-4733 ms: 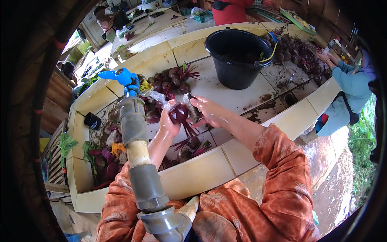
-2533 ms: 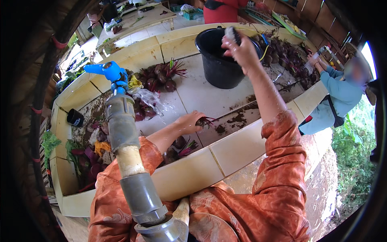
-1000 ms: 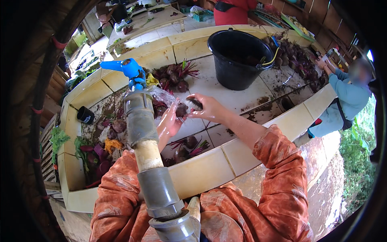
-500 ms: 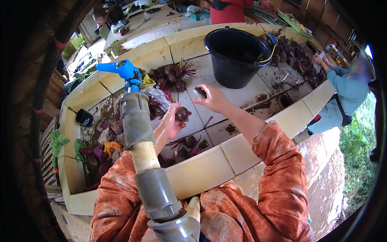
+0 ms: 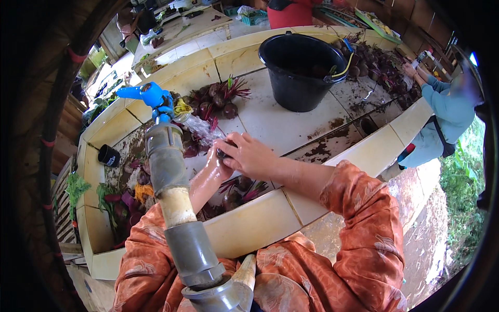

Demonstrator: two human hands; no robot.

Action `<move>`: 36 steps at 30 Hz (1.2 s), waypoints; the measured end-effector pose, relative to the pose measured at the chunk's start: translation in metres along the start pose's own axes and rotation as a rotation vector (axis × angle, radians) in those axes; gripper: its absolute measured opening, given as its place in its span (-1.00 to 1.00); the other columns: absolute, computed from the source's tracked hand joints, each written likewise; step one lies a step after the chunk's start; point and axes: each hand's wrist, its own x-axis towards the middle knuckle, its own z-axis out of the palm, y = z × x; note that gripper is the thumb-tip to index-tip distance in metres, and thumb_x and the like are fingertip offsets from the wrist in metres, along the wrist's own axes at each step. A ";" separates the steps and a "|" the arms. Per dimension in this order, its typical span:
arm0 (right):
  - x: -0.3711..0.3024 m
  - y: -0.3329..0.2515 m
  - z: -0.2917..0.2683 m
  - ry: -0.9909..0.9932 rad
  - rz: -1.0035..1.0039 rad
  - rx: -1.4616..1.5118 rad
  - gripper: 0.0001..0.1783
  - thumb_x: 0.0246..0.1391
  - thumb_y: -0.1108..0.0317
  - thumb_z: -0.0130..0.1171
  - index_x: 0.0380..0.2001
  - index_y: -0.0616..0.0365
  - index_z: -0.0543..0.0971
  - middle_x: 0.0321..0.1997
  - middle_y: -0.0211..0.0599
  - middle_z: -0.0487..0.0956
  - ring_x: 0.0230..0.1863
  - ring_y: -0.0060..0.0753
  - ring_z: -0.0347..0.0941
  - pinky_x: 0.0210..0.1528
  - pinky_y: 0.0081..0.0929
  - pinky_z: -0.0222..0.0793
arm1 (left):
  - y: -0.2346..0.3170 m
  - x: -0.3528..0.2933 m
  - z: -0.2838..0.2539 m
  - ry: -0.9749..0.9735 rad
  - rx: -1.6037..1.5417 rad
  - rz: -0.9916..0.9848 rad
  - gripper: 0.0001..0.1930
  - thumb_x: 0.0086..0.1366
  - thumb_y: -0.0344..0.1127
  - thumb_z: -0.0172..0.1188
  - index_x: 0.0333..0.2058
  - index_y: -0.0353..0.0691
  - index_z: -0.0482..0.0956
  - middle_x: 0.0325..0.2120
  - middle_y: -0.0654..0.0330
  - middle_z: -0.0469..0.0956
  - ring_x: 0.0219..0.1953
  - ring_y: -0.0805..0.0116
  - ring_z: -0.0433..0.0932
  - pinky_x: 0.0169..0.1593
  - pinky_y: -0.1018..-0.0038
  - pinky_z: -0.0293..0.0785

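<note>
Landmark: black bucket [image 5: 296,93]. Both hands meet nearer the wearer and left of it. Right hand [image 5: 248,156] has fingers curled over a dark object [image 5: 224,154]; brush or beetroot, can't tell, mostly covered. Left hand [image 5: 212,162] sits against it, grip hidden, can't call it. Beetroot cluster [image 5: 230,110] left of bucket, bigger beetroot heap [image 5: 387,73] right. Blue tap [image 5: 150,95] with clear plastic [image 5: 200,126] further left of bucket.
</note>
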 end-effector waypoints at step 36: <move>0.009 0.046 -0.026 0.021 -0.394 -0.054 -0.38 -0.30 0.25 0.29 -0.01 -0.15 0.46 -0.04 -0.47 0.44 0.00 -0.34 0.31 0.04 -0.32 0.15 | 0.015 -0.004 0.001 -0.255 0.055 -0.411 -0.55 0.14 0.12 -0.05 -0.49 -0.23 0.41 -0.57 0.13 0.37 -0.60 0.40 0.27 -0.65 0.66 0.10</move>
